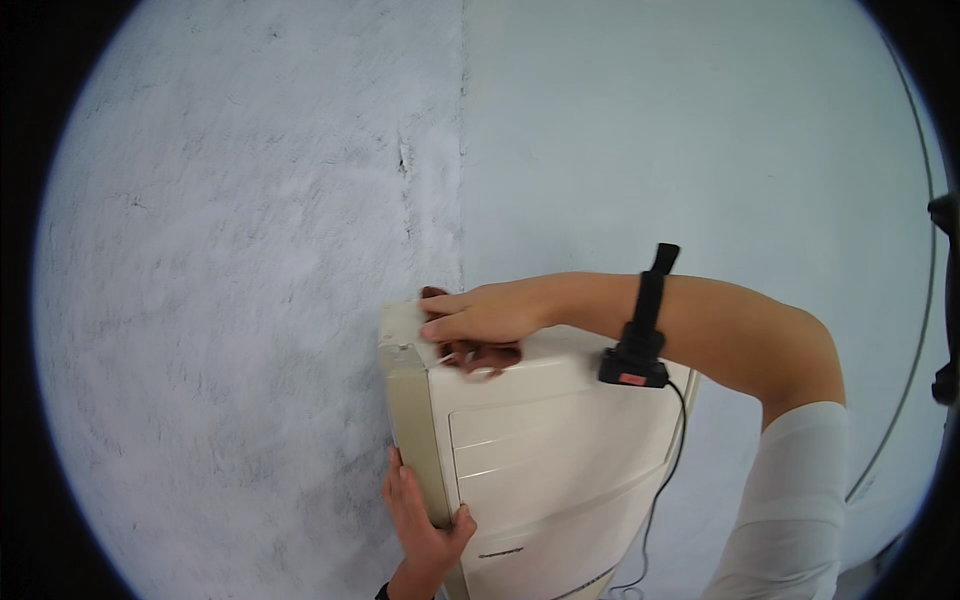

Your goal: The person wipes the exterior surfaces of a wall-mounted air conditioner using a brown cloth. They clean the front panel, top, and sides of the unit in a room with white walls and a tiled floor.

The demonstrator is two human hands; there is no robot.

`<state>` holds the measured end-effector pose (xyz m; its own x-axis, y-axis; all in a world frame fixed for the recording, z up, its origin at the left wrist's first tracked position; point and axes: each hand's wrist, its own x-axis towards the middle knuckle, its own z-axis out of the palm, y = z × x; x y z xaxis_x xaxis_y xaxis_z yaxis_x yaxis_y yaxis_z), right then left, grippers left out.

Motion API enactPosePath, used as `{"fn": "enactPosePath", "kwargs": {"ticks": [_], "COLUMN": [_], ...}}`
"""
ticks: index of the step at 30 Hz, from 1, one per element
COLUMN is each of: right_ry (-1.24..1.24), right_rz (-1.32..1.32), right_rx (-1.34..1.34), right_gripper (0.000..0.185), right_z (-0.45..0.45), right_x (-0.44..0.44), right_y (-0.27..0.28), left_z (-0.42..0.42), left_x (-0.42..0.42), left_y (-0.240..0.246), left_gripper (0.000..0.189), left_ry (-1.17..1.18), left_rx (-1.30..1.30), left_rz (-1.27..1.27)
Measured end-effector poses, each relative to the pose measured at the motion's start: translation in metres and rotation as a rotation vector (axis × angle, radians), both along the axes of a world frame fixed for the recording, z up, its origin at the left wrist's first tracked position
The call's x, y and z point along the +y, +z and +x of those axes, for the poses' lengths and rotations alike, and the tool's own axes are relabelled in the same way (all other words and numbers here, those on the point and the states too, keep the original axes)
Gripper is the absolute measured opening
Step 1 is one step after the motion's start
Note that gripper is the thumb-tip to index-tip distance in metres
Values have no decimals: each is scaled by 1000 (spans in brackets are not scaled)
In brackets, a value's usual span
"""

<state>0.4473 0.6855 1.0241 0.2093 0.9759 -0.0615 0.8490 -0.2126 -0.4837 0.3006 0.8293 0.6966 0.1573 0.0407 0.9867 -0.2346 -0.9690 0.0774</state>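
Note:
A tall cream cabinet, which looks like a floor-standing air conditioner, stands in front of me near the wall corner. My right hand presses a crumpled brown cloth onto its top, near the left corner. Both hand and cloth are slightly blurred. Lower down, my left hand grips the cabinet's left edge, thumb on the front panel and fingers around the side. A black strap with a small device circles my right forearm.
A rough, scuffed whitish wall fills the left; a smoother pale wall rises behind the cabinet. From the forearm device a thin black cable hangs down across the cabinet's right side. Dark objects, cut off, show at the far right rim.

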Motion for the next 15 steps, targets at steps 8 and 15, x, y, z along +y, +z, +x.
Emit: {"fn": "enactPosePath", "kwargs": {"ticks": [8,15], "right_ry": [-101,-695], "right_rz": [-36,-75], "right_rx": [-310,-319], "right_gripper": [57,47], "right_z": [9,81], "right_x": [-61,-198], "right_y": [6,-2], "left_z": [-4,10], "left_x": [17,4], "left_y": [-3,-11], "left_gripper": [104,104], "left_ry": [-54,42], "left_rx": [56,42], "left_rz": [15,31]}}
